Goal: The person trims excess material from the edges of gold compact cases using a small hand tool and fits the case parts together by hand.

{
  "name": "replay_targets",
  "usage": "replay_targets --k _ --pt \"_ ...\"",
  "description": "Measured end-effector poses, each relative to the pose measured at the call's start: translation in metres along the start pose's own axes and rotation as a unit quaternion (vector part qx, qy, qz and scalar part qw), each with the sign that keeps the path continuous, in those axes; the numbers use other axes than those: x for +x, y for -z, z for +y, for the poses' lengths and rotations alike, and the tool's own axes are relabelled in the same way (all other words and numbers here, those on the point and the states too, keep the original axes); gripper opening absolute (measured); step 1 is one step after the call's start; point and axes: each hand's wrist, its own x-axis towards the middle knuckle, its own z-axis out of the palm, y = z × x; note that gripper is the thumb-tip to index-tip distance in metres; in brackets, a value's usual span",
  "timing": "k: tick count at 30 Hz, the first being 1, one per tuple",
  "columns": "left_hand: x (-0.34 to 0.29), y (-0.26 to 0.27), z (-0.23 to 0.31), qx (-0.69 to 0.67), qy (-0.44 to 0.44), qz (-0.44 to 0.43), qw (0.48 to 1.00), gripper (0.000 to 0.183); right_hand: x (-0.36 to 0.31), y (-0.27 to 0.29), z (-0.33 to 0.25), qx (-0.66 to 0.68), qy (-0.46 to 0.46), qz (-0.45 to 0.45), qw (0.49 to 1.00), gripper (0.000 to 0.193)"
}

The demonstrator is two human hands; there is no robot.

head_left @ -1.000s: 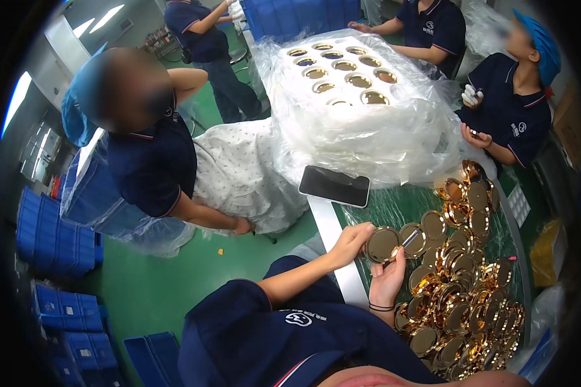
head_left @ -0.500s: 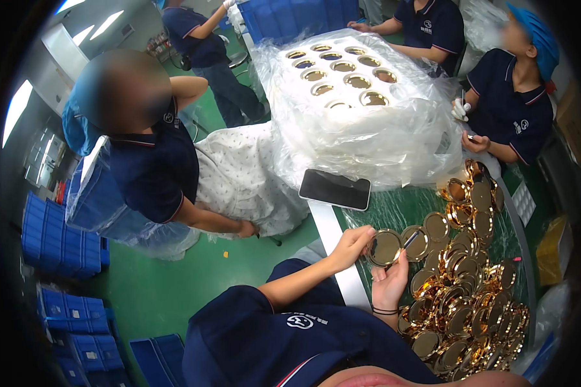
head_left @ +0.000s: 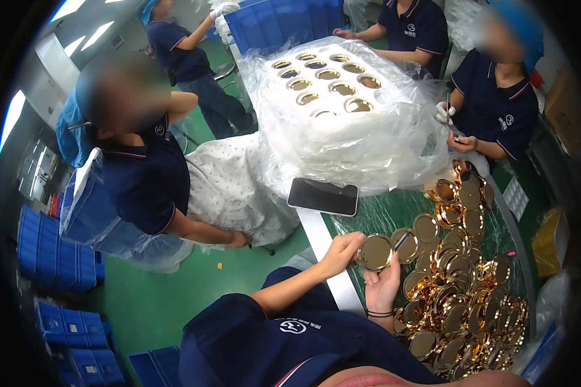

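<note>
My left hand (head_left: 339, 256) pinches the left edge of a round, gold-rimmed disc (head_left: 374, 253) with a smooth, mirror-like face. My right hand (head_left: 383, 285), wearing dark bands at the wrist, is closed around a slim pen-like tool (head_left: 401, 241). The tool points up and away at the disc's right side; whether its lower end touches the disc I cannot tell. Just beyond lie more gold round pieces (head_left: 425, 227), and a large heap of them (head_left: 458, 303) spreads to the right of my right hand.
A dark-screened tablet or phone (head_left: 323, 196) lies by the table's left edge. Behind it, a plastic-wrapped white foam tray (head_left: 284, 109) holds gold rounds in rows. Co-workers sit at the right and far side; another person (head_left: 142, 187) is close at left. Blue crates (head_left: 57, 248) stand on the floor.
The whole view has shifted slightly, moving the scene left. The disc in my left hand faces up a little more squarely. At the right, a co-worker's head has turned.
</note>
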Motion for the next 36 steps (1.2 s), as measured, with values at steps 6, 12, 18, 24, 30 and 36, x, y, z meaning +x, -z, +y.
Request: replay_targets --k 6,12,18,24,30,36 --pt "-0.001 -0.002 -0.004 -0.009 -0.003 0.009 1.0 0.038 -0.002 -0.002 0.0 -0.006 0.003 0.007 1.0 0.036" --pt "0.0 -0.002 -0.007 0.003 0.001 0.014 1.0 0.039 -0.002 -0.003 -0.001 -0.028 0.01 0.0 1.0 0.039" --pt "-0.002 -0.002 -0.005 0.002 -0.02 0.017 1.0 0.039 -0.001 0.0 0.001 -0.026 0.011 -0.007 1.0 0.037" --pt "-0.003 -0.001 -0.002 0.004 -0.019 0.025 0.999 0.039 -0.001 -0.001 0.002 -0.059 0.018 0.015 0.998 0.035" --pt "-0.002 -0.001 0.0 0.007 -0.027 0.019 0.999 0.038 -0.003 -0.009 0.0 -0.042 0.022 0.022 0.999 0.032" --pt "-0.002 -0.002 -0.002 0.006 -0.005 0.022 1.0 0.038 -0.003 -0.008 0.0 -0.038 0.022 0.031 0.999 0.033"
